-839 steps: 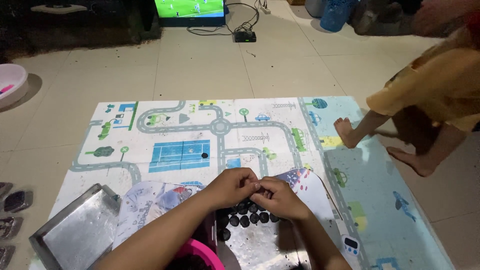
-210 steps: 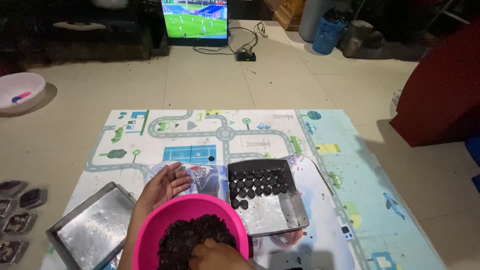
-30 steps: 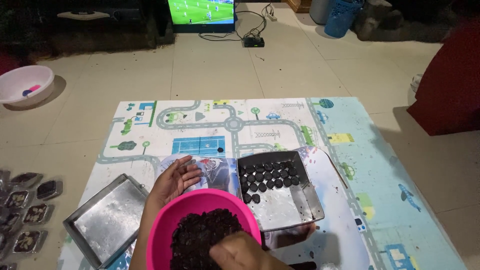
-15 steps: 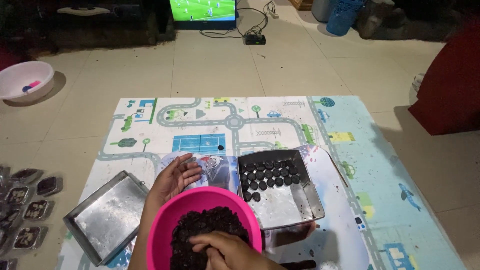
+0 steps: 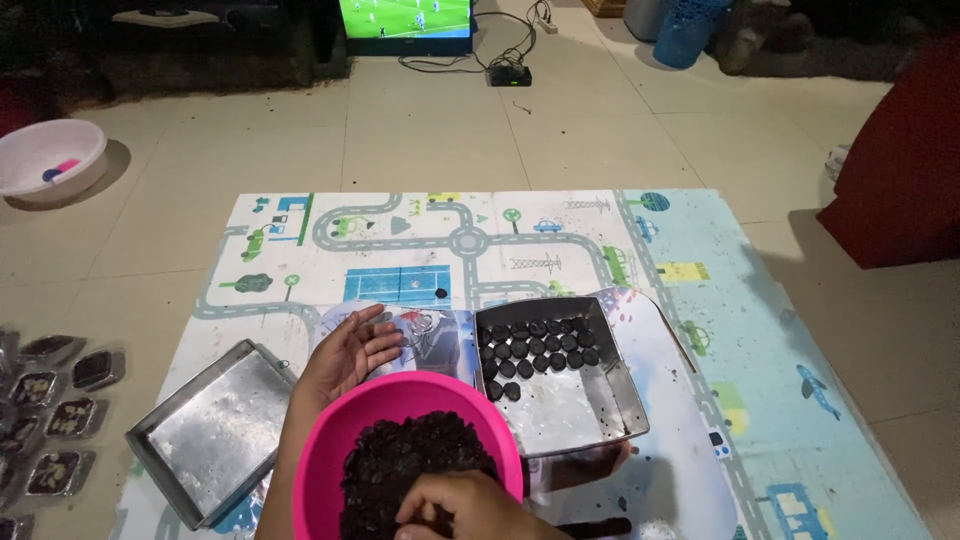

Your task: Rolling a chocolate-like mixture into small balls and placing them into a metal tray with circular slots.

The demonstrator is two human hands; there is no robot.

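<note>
Right hand (image 5: 462, 505) cut off by the frame's bottom, fingers curled into the dark mixture (image 5: 410, 465) in the round pink plastic bowl (image 5: 400, 395), grip unclear; left hand (image 5: 350, 352) open, empty, beside the square metal tray (image 5: 215, 430).

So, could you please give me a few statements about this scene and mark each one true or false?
1. The right hand is down in the dark mixture in the pink bowl. True.
2. The left hand grips a spoon. False: it is open, palm up, and holds nothing.
3. The tray to the right of the bowl holds rows of small dark round pieces. True.
4. The metal tray on the left is full of dark pieces. False: it holds none.
5. The trays rest on a play mat printed with roads. True.
</note>
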